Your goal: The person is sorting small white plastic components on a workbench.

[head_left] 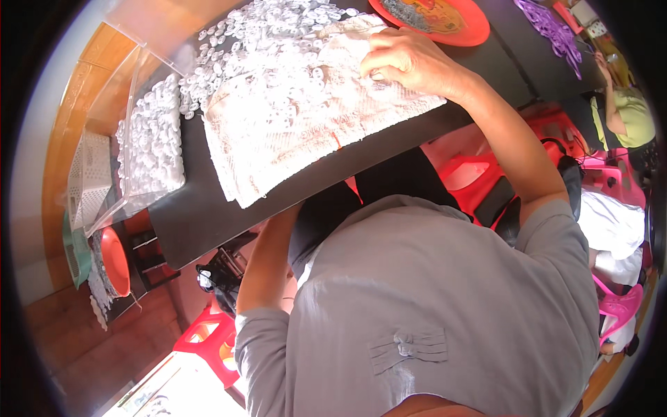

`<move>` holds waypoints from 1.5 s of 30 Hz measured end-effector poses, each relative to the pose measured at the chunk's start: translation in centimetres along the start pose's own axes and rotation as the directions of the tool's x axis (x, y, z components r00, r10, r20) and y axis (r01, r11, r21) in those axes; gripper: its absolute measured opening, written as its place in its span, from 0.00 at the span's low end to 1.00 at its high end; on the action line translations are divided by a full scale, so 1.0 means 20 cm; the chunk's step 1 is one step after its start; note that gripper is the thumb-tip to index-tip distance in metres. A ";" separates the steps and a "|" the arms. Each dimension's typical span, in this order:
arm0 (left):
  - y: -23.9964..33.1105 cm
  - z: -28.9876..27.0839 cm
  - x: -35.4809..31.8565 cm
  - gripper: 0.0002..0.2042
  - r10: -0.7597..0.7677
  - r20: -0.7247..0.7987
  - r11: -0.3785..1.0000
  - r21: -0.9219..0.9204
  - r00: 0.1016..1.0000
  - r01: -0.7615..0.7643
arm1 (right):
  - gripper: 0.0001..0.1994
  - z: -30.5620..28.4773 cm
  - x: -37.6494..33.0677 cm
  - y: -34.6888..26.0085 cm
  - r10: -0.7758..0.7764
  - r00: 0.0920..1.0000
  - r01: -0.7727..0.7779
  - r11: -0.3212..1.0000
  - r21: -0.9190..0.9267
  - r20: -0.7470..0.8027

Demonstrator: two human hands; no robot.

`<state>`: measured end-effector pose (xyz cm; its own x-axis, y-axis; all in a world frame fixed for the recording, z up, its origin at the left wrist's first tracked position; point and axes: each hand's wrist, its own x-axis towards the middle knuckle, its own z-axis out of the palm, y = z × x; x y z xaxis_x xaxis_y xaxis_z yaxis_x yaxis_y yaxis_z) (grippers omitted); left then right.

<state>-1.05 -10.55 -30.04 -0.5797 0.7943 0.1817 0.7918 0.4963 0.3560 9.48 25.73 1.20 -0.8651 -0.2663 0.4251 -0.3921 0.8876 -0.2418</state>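
Note:
My right hand (pixel 406 61) rests at the right part of a pale, stained towel (pixel 240 163) on the dark table. Its fingers are curled in and pressed together. A small shiny bit shows at the fingertips, too small to name. Many small, clear-white oval pieces with holes (pixel 267 35) lie heaped over the towel's far side and the table behind it. My left forearm (pixel 267 254) runs under the table's near edge, which hides the hand.
A clear bin (pixel 149 139) full of similar pieces stands at the left. An orange-red plate (pixel 462 24) with grey material lies at the far right. Purple strands (pixel 552 31) hang farther right. Red plastic stools (pixel 208 340) stand around, and another person (pixel 629 118) sits at the right.

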 end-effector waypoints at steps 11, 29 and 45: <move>0.37 -0.20 0.12 0.21 0.148 -0.074 0.956 0.267 0.986 -0.123 | 0.05 0.00 -0.10 0.02 0.075 0.990 -0.083 0.995 -0.061 -0.115; 1.13 -1.23 0.18 0.04 0.004 0.600 0.459 -0.712 0.800 0.532 | 0.06 0.01 -0.06 -0.29 -0.076 0.955 0.127 0.978 0.165 -0.286; 1.11 -1.44 0.66 0.08 -0.343 0.227 0.275 -0.904 0.911 0.329 | 0.02 -0.07 0.18 -0.37 -0.537 0.760 0.207 0.734 -0.646 -0.366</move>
<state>3.42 0.85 6.70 -0.7559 0.6336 -0.1649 -0.1472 0.0809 0.9858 9.66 18.64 5.72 -0.3325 -0.5411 0.7725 -0.2648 0.8397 0.4742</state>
